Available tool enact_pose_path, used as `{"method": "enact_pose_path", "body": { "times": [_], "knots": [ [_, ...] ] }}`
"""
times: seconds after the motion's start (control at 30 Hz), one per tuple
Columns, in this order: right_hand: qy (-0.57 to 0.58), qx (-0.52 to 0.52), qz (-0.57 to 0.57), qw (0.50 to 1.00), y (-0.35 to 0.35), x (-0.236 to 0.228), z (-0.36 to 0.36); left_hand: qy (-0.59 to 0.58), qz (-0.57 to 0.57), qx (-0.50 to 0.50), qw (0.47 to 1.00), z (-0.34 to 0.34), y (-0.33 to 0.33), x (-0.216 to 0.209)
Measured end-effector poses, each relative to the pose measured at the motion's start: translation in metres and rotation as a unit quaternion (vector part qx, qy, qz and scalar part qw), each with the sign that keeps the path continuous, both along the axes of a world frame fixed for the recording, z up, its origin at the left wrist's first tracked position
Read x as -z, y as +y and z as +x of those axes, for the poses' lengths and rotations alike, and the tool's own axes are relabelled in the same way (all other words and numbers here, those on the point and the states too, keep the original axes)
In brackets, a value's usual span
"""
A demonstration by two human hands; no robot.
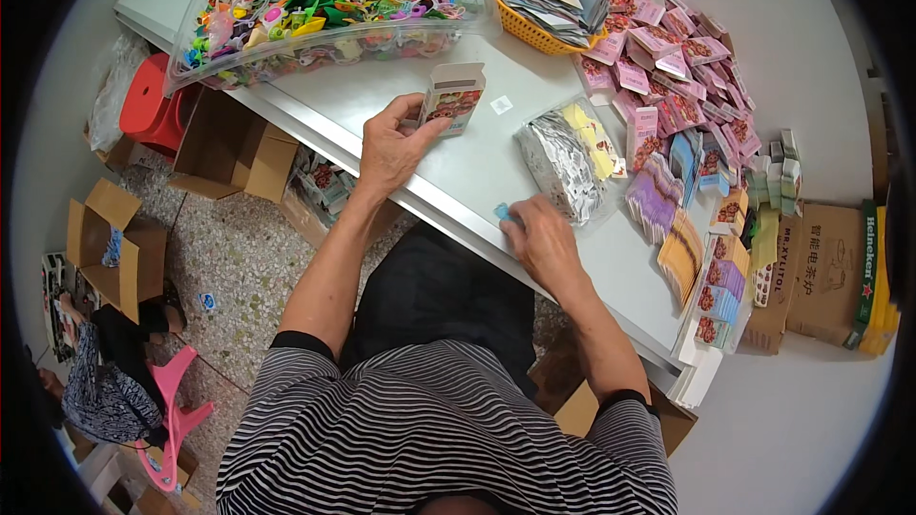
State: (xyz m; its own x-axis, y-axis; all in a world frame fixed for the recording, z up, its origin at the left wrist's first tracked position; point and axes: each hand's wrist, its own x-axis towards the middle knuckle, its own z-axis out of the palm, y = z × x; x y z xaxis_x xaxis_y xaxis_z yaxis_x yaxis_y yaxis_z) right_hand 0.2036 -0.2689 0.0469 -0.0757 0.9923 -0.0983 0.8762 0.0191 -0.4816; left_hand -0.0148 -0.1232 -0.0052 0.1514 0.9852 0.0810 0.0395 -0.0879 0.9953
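Our left hand [389,148] grips a small open box [452,98] above the counter [382,95]; our right hand [542,240] pinches a blue piece [504,215] beside a foil bag [565,164].

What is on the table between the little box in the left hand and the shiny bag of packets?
A small white square scrap lies on the table between the little box and the shiny bag; the head view shows otherwise bare tabletop.

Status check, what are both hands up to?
Left hand grips small open box. Right hand pinches blue piece at table edge. Nothing blocking.
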Motion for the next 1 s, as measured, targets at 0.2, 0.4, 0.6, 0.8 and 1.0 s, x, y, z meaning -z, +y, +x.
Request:
{"method": "enact_pose_path", "body": {
  "times": [0.2,0.4,0.6,0.8,1.0],
  "knots": [
    [0.094,-0.026,0.059,0.994,0.003,0.006,-0.003,-0.001,-0.002,-0.006,1.0,-0.004,-0.001,0.003],
    [0.199,0.019,0.134,0.971,0.02,-0.012,-0.002,-0.028,-0.012,0.031,0.999,0.001,0.0,-0.002],
    [0.155,0.016,0.248,0.956,0.084,-0.06,-0.023,-0.092,-0.04,0.088,0.991,-0.006,0.002,-0.005],
    [0.039,-0.051,0.233,0.97,0.118,-0.051,-0.015,-0.093,-0.041,0.099,0.99,0.007,0.011,0.0],
    [0.054,-0.036,0.214,0.975,0.118,-0.057,0.0,-0.099,-0.034,0.082,0.991,0.007,0.021,0.01]
  ]
}}
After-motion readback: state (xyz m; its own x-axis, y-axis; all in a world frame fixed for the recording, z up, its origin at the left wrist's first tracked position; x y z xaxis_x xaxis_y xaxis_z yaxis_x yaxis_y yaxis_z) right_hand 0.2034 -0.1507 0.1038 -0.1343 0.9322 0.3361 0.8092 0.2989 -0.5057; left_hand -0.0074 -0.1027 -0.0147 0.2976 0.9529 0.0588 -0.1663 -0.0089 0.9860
